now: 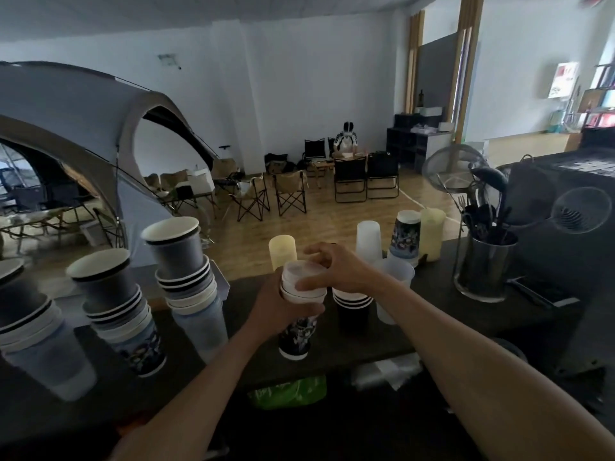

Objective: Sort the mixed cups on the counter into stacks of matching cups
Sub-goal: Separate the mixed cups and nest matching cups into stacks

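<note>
My left hand (278, 306) grips a mixed stack (296, 337) with a printed cup at its bottom, held over the dark counter (432, 327). My right hand (332, 267) pinches the translucent cup (301, 272) on top of that stack. Three tall mixed stacks stand at the left: one (186, 281), another (123, 314), and a third (36, 331). Behind my hands are a yellowish cup (282, 249), a black cup stack (352, 311), clear cups (368, 239), a printed cup stack (406, 236) and a pale yellow cup (432, 232).
A metal holder with utensils (486, 264) stands at the right, with wire strainers (580, 209) above it. A green bag (288, 392) and clear plastic (387, 369) lie below the counter edge. Beyond the counter are folding chairs and a tent.
</note>
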